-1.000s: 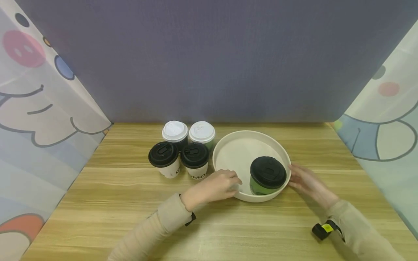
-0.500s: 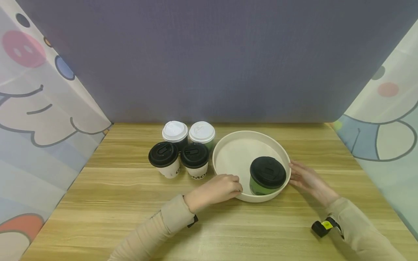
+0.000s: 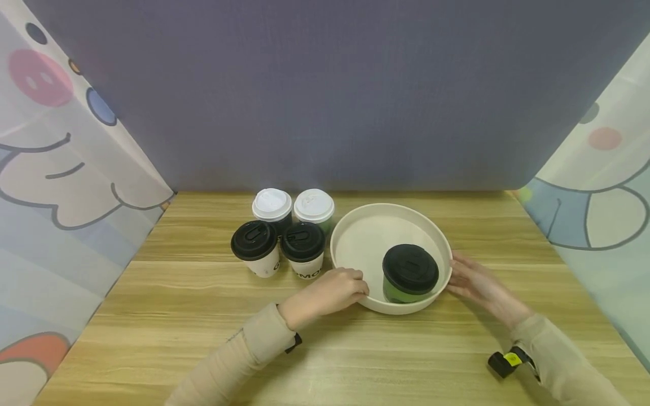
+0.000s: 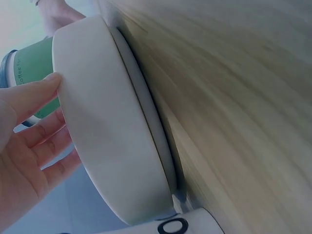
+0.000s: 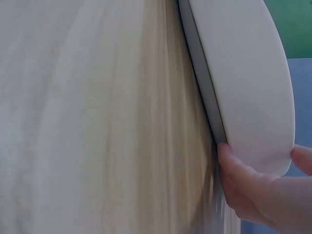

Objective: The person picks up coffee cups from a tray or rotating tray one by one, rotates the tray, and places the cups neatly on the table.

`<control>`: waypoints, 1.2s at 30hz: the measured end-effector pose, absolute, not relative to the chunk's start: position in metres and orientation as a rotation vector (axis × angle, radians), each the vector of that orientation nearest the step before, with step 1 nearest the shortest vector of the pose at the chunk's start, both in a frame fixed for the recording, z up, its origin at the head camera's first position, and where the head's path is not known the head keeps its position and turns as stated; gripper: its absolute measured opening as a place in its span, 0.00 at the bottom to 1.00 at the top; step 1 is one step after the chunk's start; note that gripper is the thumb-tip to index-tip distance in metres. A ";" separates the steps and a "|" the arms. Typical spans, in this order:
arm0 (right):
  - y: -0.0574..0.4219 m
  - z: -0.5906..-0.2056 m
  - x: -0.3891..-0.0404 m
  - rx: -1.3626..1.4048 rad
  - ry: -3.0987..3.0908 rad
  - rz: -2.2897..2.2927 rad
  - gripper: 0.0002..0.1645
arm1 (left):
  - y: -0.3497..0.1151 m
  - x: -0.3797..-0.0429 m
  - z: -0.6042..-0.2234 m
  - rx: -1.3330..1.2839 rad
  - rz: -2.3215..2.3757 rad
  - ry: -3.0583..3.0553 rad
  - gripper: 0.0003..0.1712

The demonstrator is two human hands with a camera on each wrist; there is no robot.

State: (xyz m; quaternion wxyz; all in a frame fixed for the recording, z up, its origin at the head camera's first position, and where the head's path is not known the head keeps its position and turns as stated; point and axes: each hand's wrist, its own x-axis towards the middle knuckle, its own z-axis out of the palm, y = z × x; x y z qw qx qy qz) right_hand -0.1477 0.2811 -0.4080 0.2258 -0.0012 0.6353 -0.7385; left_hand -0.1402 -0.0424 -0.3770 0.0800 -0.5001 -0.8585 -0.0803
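A round cream tray (image 3: 365, 248) with a raised rim sits on the table. Inside it, toward the front right, stands a green paper cup (image 3: 398, 294) with a black lid. My left hand (image 3: 327, 292) pinches the front-left rim; in the left wrist view its thumb (image 4: 41, 92) is at the rim and the fingers reach over to the inner side. On the right side, my right hand (image 3: 479, 285) holds the tray's edge, with fingers low against the wall and a thumb (image 5: 303, 158) at the rim in the right wrist view. Neither hand touches the cup.
Left of the tray, two white cups with black lids (image 3: 254, 241) stand in front of two darker cups with white lids (image 3: 313, 204). A grey panel (image 3: 325, 96) rises behind the wooden table (image 3: 167, 316). Cartoon-printed curtains (image 3: 56, 186) flank both sides.
The green cup has shifted slightly left inside the tray, while the tray's outline stays about where it was. My left hand has moved a little left along the rim. The other cups have not moved.
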 end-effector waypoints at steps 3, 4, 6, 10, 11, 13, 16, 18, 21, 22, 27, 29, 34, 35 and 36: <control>0.279 -0.407 -0.144 0.020 1.747 -2.045 0.42 | -0.047 -0.141 -0.377 -1.481 -0.257 -2.579 0.05; 0.278 -0.406 -0.143 0.035 1.738 -2.053 0.42 | -0.048 -0.142 -0.377 -1.478 -0.265 -2.580 0.05; 0.277 -0.406 -0.141 0.037 1.741 -2.048 0.42 | -0.051 -0.143 -0.377 -1.477 -0.282 -2.573 0.05; 0.277 -0.407 -0.137 0.009 1.762 -2.017 0.41 | -0.055 -0.144 -0.375 -1.466 -0.307 -2.570 0.04; 0.277 -0.408 -0.136 -0.011 1.767 -2.009 0.41 | -0.056 -0.144 -0.375 -1.464 -0.316 -2.569 0.04; 0.277 -0.409 -0.134 -0.028 1.749 -2.017 0.41 | -0.058 -0.145 -0.374 -1.454 -0.327 -2.574 0.04; 0.275 -0.410 -0.131 -0.073 1.701 -2.048 0.40 | -0.061 -0.146 -0.374 -1.446 -0.343 -2.564 0.03; 0.273 -0.411 -0.129 -0.095 1.685 -2.061 0.39 | -0.063 -0.148 -0.375 -1.443 -0.351 -2.559 0.03; 0.272 -0.412 -0.126 -0.089 1.674 -2.074 0.39 | -0.065 -0.150 -0.375 -1.435 -0.358 -2.554 0.03; 0.271 -0.412 -0.125 -0.083 1.670 -2.077 0.40 | -0.066 -0.150 -0.375 -1.433 -0.364 -2.552 0.03; 0.267 -0.411 -0.120 -0.063 1.638 -2.110 0.41 | -0.070 -0.152 -0.374 -1.425 -0.387 -2.563 0.03; 0.265 -0.410 -0.117 -0.057 1.633 -2.122 0.41 | -0.071 -0.153 -0.374 -1.428 -0.399 -2.573 0.03; 0.262 -0.408 -0.114 -0.018 1.637 -2.130 0.41 | -0.073 -0.154 -0.372 -1.437 -0.446 -2.607 0.03; 0.262 -0.408 -0.114 -0.011 1.646 -2.127 0.41 | -0.074 -0.154 -0.372 -1.435 -0.450 -2.615 0.04; 0.261 -0.408 -0.113 -0.006 1.654 -2.123 0.42 | -0.074 -0.154 -0.372 -1.431 -0.443 -2.621 0.04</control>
